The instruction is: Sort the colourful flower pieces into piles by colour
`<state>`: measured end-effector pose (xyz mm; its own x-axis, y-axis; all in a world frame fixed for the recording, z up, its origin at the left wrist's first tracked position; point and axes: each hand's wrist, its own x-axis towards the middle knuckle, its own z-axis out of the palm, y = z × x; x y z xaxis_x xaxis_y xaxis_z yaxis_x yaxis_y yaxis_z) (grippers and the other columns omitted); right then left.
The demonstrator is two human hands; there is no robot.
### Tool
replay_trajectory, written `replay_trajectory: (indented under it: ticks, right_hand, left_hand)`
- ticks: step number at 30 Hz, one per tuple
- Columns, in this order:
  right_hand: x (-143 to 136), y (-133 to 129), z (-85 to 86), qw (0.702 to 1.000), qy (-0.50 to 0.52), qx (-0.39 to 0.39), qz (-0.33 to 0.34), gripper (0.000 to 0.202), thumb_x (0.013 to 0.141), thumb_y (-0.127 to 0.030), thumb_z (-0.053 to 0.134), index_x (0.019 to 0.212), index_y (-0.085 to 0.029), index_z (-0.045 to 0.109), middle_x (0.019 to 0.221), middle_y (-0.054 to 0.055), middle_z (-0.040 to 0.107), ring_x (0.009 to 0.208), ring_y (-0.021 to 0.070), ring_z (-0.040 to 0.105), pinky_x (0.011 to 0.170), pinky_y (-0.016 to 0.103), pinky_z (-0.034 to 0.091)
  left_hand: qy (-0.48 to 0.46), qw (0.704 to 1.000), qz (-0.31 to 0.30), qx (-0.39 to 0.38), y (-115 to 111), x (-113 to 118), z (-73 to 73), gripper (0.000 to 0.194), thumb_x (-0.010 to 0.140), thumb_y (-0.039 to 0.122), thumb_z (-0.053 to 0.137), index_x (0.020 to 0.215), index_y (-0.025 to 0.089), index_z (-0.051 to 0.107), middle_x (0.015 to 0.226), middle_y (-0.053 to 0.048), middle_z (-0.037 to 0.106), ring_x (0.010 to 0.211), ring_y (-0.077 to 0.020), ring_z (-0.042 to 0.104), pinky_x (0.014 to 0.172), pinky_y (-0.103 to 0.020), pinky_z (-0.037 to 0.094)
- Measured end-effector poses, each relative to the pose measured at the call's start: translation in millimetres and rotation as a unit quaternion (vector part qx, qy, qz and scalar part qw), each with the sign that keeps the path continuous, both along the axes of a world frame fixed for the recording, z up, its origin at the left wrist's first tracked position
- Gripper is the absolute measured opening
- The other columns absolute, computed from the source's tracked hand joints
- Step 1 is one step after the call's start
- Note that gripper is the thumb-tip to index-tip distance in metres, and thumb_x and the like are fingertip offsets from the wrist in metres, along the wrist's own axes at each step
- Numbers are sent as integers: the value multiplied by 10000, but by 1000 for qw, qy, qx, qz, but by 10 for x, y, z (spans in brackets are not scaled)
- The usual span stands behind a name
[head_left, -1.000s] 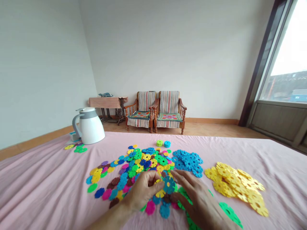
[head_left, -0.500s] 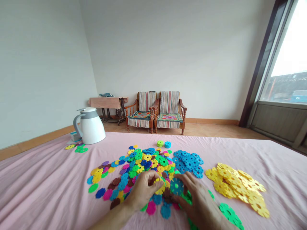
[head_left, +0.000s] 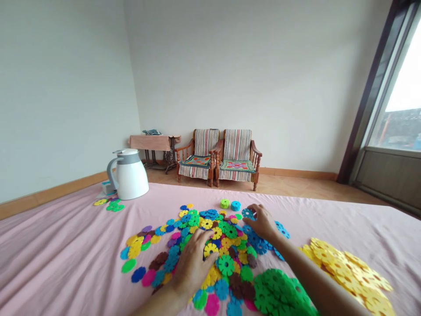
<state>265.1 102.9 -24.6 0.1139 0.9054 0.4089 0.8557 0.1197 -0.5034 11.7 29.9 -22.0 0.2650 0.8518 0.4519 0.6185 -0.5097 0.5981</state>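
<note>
A round, notched blue disc lies broad face up at the far left edge of a pile of blue discs on a pink tablecloth; its shape is the same all around, foreshortened here into an oval wider across the view. The person's right hand reaches over it with fingers bent and thumb set apart, the tips at its rim; whether they pinch it cannot be told.

Nearer, the left hand rests half curled over mixed discs, a yellow disc facing the camera in the gap between thumb and forefinger. Whether it is gripped is unclear, and the remaining fingers are hard to make out.

The right hand and forearm hide part of the blue pile. The frame's lower edge cuts off a green pile and a yellow pile, along with both forearms.
</note>
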Motion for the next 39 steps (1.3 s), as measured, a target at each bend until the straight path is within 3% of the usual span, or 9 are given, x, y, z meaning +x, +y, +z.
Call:
replay_trajectory:
  ticks: [7,10,14,23,26,29,33,35,39]
  right_hand:
    - [-127,564,28,998,-19,-42,-31,343,696,-389,627,968,-183,598,977,57,590,872,193,566,770,334,431]
    - [-172,702,7,997,-30,-68,-31,327,776,-391,584,1017,-170,576,1017,48,591,892,176,568,779,357,456]
    - [-195,793,-18,994,-47,-94,-29,305,852,-355,507,1089,-166,538,1108,55,565,944,172,563,805,391,475]
    - [-181,764,-4,996,-45,-75,-23,341,781,-390,579,1040,-168,579,1046,64,602,948,205,571,822,410,442]
    - [-166,671,66,999,-29,-42,-14,391,718,-375,604,1039,-153,593,1015,96,619,890,233,599,782,396,435]
    - [-205,465,173,1000,-14,-13,25,339,740,-323,545,1015,-132,596,985,108,627,832,203,611,736,339,446]
    - [-446,-44,333,989,-10,-10,148,204,747,-265,520,892,-174,629,780,32,648,723,141,604,663,246,457]
    - [-628,-343,395,976,-17,-18,214,162,723,-224,546,852,-211,643,782,3,644,709,120,595,659,222,456]
    - [-946,-755,421,951,-51,-18,304,281,680,-177,595,944,-259,645,964,25,612,931,172,555,818,282,436]
  left_hand:
    - [46,999,10,-22,15,-16,-100,366,722,299,635,1082,248,597,1118,-76,592,1121,-280,491,954,-415,398]
    - [51,998,10,-17,3,-14,-97,372,719,309,638,1083,250,593,1099,-73,595,1096,-273,506,943,-401,409]
    - [53,998,4,-16,-23,-5,-43,344,727,291,628,1067,252,593,1039,-61,600,1038,-247,531,907,-359,432]
    - [53,999,-1,-1,-39,-16,-60,330,739,305,616,1064,256,584,1047,-62,587,1020,-241,529,886,-343,432]
    - [50,999,2,-5,-35,-11,-55,307,759,285,588,1065,260,584,1042,-55,600,1018,-237,536,884,-343,430]
    - [28,1000,1,-11,-17,-6,-21,247,822,205,470,1037,241,587,993,-47,626,963,-205,570,857,-327,444]
    - [-15,1000,19,-3,56,-51,32,307,821,79,355,984,193,589,941,-50,649,899,-173,601,808,-299,466]
    - [-28,999,43,9,113,-106,56,342,790,38,350,986,189,585,924,-43,658,891,-168,608,806,-298,466]
    - [-39,995,88,9,220,-226,89,338,762,29,376,973,184,589,888,-32,675,844,-163,625,782,-296,474]
